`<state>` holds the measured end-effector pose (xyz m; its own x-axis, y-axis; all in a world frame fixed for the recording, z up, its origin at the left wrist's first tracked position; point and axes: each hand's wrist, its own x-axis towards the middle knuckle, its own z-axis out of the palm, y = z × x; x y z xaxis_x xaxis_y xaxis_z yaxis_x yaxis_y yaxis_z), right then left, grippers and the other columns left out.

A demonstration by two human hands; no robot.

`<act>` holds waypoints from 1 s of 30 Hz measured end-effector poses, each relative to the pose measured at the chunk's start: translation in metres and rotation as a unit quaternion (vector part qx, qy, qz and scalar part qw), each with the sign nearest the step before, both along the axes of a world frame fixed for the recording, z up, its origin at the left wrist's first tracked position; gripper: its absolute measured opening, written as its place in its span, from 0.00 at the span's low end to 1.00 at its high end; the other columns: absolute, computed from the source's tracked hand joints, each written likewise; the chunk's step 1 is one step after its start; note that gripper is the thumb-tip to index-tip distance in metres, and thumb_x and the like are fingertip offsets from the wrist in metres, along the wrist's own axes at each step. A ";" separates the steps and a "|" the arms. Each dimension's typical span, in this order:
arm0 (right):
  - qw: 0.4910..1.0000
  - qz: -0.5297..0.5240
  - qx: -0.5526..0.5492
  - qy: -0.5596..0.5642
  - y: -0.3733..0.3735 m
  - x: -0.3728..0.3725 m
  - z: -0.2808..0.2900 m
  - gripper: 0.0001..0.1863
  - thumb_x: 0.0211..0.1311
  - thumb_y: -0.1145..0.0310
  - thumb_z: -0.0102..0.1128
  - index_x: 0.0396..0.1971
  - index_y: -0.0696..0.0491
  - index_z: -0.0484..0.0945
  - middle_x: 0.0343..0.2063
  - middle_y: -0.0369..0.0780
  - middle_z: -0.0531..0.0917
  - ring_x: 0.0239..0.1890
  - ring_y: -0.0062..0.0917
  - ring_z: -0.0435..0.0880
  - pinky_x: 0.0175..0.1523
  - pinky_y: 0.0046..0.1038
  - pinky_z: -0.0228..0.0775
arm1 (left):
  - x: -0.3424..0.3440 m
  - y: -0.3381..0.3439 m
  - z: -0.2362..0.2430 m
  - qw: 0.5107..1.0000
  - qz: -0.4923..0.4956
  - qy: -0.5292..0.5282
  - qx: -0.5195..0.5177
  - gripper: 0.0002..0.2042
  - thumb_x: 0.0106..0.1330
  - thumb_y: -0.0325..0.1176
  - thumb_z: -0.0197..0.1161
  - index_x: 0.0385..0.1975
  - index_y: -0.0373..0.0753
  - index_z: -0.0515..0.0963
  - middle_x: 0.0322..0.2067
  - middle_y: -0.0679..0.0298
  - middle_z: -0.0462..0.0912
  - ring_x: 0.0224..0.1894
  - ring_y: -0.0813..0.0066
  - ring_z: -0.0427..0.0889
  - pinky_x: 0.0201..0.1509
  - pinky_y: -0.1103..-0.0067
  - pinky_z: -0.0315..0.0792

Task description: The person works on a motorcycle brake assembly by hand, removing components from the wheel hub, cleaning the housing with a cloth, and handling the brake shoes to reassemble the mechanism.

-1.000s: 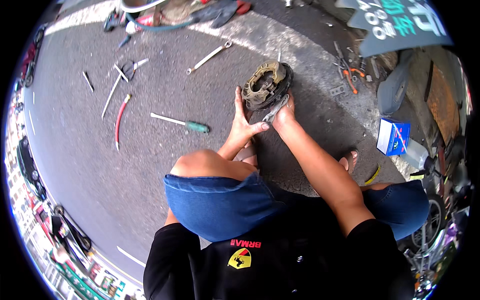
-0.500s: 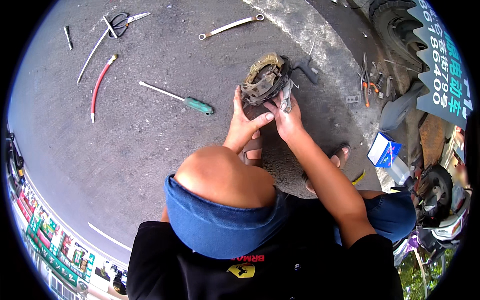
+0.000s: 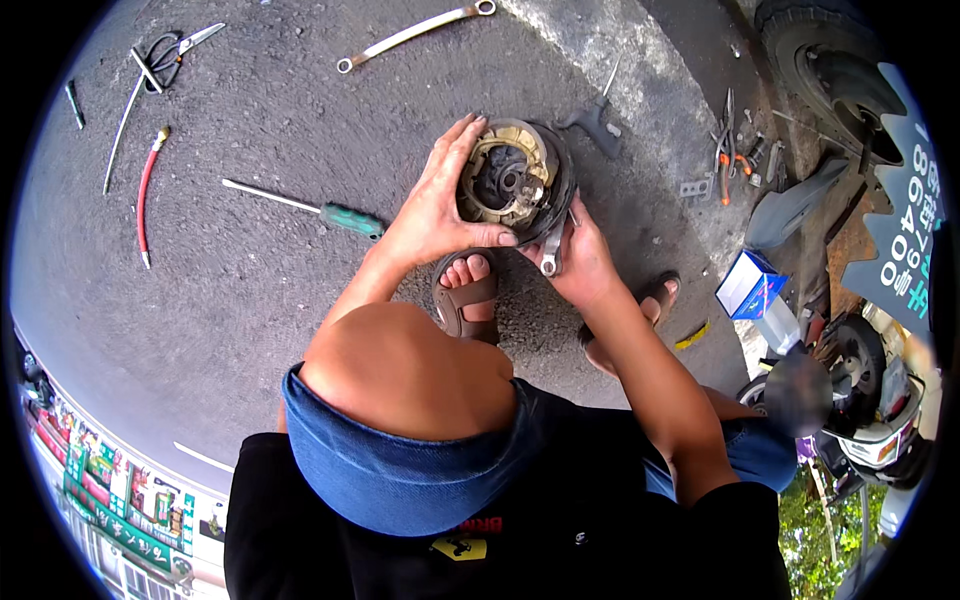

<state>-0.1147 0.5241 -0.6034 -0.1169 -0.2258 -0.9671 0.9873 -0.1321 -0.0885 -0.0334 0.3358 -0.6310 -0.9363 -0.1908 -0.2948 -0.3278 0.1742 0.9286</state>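
Note:
Between my hands I hold a drum brake assembly [image 3: 545, 165]: a dark round backing plate with tan, curved brake shoes around a hub hole. The shoe side faces up toward me. My left hand [image 3: 438, 205] wraps its left rim, fingers along the far left edge and thumb across the near edge. Under the near right edge, my right hand [image 3: 583, 262] is closed on the plate beside a silver brake lever arm [image 3: 551, 252] that sticks out toward me. Some right-hand fingers are hidden beneath the assembly.
Around me on the asphalt lie a green-handled screwdriver [image 3: 352, 221], a ring spanner [image 3: 415, 37], a red hose [image 3: 146, 200], scissors [image 3: 195, 40], a dark-handled driver [image 3: 598, 128] and orange-handled pliers [image 3: 726, 160]. To the right are a blue-and-white box [image 3: 752, 285] and a tyre [image 3: 800, 60].
The brake assembly has tilted so its shoe face turns up toward me. My left hand has moved up around its left rim. The whole view has shifted slightly.

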 end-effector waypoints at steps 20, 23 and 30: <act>0.987 -0.012 0.024 0.159 0.013 -0.025 0.000 0.25 0.73 0.48 0.38 0.55 0.50 0.72 0.49 0.35 0.80 0.49 0.23 0.80 0.51 0.30 0.75 | -0.024 0.046 0.016 0.984 0.093 0.117 -0.096 0.61 0.25 0.51 0.81 0.67 0.38 0.56 0.63 0.41 0.55 0.64 0.40 0.59 0.65 0.55 0.61; 0.972 -0.048 0.000 0.228 -0.019 -0.033 0.021 0.23 0.74 0.53 0.37 0.54 0.54 0.72 0.52 0.39 0.79 0.52 0.28 0.78 0.59 0.32 0.70 | -0.026 0.043 0.034 0.970 0.165 0.148 -0.103 0.60 0.26 0.52 0.80 0.66 0.40 0.57 0.62 0.39 0.55 0.63 0.38 0.59 0.65 0.53 0.60; 0.958 -0.019 -0.086 0.273 -0.063 -0.036 0.060 0.25 0.71 0.51 0.39 0.54 0.54 0.72 0.51 0.41 0.79 0.51 0.29 0.79 0.58 0.34 0.72 | -0.025 0.023 0.069 0.930 0.249 0.216 -0.163 0.58 0.26 0.54 0.79 0.65 0.42 0.59 0.63 0.35 0.54 0.63 0.35 0.58 0.63 0.50 0.58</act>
<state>-0.1503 0.4612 -0.5438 -0.6065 -0.3618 -0.7080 0.7938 -0.2256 -0.5648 -0.0582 0.3588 -0.5619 -0.7252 -0.6461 0.2381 -0.0519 0.3961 0.9167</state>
